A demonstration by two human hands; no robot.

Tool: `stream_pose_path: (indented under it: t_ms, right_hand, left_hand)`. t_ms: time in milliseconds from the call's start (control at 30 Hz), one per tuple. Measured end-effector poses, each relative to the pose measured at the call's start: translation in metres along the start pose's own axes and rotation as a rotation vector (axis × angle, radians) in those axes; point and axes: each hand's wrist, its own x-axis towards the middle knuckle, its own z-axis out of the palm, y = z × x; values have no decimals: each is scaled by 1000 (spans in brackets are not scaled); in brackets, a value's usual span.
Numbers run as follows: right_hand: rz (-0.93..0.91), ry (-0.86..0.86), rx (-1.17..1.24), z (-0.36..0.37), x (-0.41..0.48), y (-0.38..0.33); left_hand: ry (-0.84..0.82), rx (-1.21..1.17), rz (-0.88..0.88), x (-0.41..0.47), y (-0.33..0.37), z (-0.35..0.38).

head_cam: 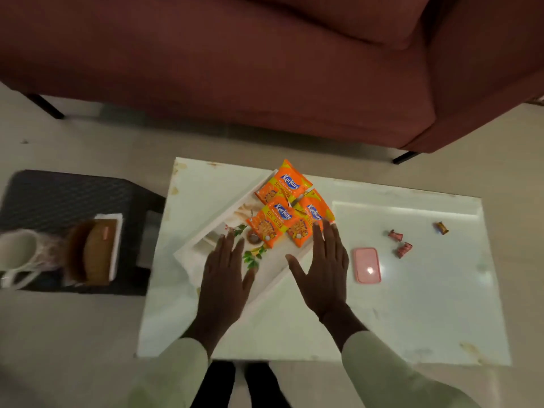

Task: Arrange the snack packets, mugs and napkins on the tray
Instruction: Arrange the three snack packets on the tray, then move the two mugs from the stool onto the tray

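A white tray (206, 234) with a printed picture lies turned at an angle on the white table. Three orange snack packets (282, 210) lie on its far end, overlapping. My left hand (223, 278) hovers flat over the tray's near part, fingers apart and holding nothing. My right hand (323, 266) is spread above the tray's right edge, fingertips close to the nearest packet, also holding nothing. On a dark stool at the left stand a white mug (20, 254), a brown mug (79, 251) and a stack of napkins (113, 245).
The white marble table (412, 313) also carries a pink rectangular case (367, 265) and three wrapped candies (403, 248) at the right. A dark red sofa (265, 69) stands beyond the table. The dark stool (59, 195) sits left of the table.
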Motion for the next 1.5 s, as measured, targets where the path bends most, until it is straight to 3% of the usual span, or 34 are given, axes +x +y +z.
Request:
stream_pose_path:
  t_ms: [200,333,467,700,1033,1300,1500]
  right_hand:
    - [-2,-108,-55,-97,-69,-55]
    - [31,-100,-55,-133,-108,-80]
    - [5,-84,-83,-142,-126,-87]
    - [-45,-66,-74,-147,-132,-80]
    - [-167,-83,-44,-150,-145,-75]
    - [-335,-115,-68,-128,-146,-117]
    - [-336,-138,-66,-97,-147,-190]
  left_hand:
    - [-113,61,31,-48,33,-107]
    - [-85,76,68,-72,48,-153]
    - [-74,117,162,-94,50,-165]
    - [-85,136,137,-115,51,-165]
    - [13,71,-49,-132,72,-170]
    - [86,70,-194,-164,20,-189]
    - [112,79,-227,-183,-58,-223]
